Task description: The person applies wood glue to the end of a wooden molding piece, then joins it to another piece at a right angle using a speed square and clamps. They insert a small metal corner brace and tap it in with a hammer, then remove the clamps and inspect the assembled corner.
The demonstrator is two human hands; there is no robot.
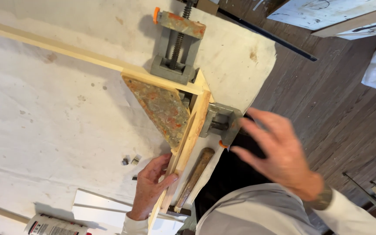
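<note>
Two pale wooden strips meet at a right angle in a rusty corner clamp [164, 106] on a white cloth-covered table [44, 113]. My left hand [149, 185] rests on the near strip [183, 150], thumb pressed against its side. My right hand [279, 150], fingers spread and blurred, hovers just right of the clamp's side screw jaw [220, 122] with its orange knob, holding nothing. The far strip [66, 50] runs off to the left under the second screw jaw [175, 48].
A wooden-handled hammer [194, 178] lies beside the near strip. Small metal bits [130, 161] sit on the cloth. A glue tube [53, 226] and white moulding pieces [105, 209] lie at the lower left. Dark plank floor [327, 104] is to the right.
</note>
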